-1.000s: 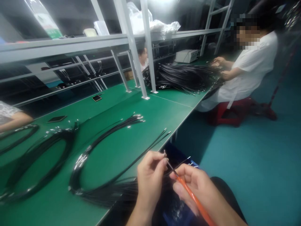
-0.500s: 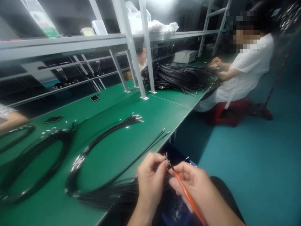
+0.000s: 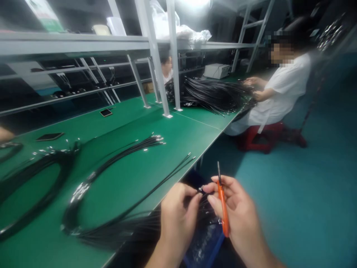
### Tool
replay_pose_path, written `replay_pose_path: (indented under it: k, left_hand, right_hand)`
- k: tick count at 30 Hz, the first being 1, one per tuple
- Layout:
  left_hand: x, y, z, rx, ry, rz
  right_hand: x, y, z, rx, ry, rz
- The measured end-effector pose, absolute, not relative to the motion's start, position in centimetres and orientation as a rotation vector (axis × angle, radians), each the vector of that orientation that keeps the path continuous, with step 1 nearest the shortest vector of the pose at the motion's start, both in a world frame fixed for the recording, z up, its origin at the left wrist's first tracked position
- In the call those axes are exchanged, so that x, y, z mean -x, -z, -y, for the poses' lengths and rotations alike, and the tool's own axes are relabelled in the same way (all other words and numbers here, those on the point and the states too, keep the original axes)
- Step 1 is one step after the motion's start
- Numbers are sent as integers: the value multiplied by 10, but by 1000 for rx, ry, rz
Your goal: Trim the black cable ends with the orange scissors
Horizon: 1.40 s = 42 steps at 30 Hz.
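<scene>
Swung upright since the earlier frame, the orange tool (image 3: 222,208) sits clamped in the right hand (image 3: 237,216); the left hand (image 3: 178,216) pinches a thin black cable (image 3: 156,188) end (fingertips nearly meeting).

The thin tool with an orange, smooth plastic-looking handle (image 3: 223,208) ends in a dark metal tip. The looped black cables (image 3: 111,167) have glossy sheaths and bright silvery metal ends. The green bench (image 3: 156,156) has a smooth matt mat surface. The grey shelf frame (image 3: 156,56) looks like painted metal, and a crinkled translucent plastic bag (image 3: 181,31) lies on top.
</scene>
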State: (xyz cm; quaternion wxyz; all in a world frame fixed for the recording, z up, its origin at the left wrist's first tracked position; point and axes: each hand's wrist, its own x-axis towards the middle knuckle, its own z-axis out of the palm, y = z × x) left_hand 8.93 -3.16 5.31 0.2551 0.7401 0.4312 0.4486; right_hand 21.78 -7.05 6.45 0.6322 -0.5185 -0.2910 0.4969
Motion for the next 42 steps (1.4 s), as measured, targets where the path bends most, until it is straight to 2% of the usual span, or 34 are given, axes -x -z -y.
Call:
replay_pose_path:
  k: [6,14,27,29,35,42]
  left_hand:
    - [-94,-53,35,-2165,-1240,-1159]
    - [-99,-51,37,-2307,-1277,-1228]
    - [-88,-64,27,-1787,-1118,-1169]
    - [-85,-66,23,-1710,-1103,-1133]
    - [-73,-69,16,-1518,-1078,-975]
    - [-71,-70,17,-1384,-1006,-870]
  right_hand:
    - [-213,-65,67,1088,-1150,590]
    - [-207,-65,63,1191,-1049,619]
    - [-217,-66,69,1162,-1096,729]
    - [-226,-70,71,1158,-1192,798]
    - [-249,-71,70,911,-1804,1032]
    - [-250,-65,65,874,-1943,986]
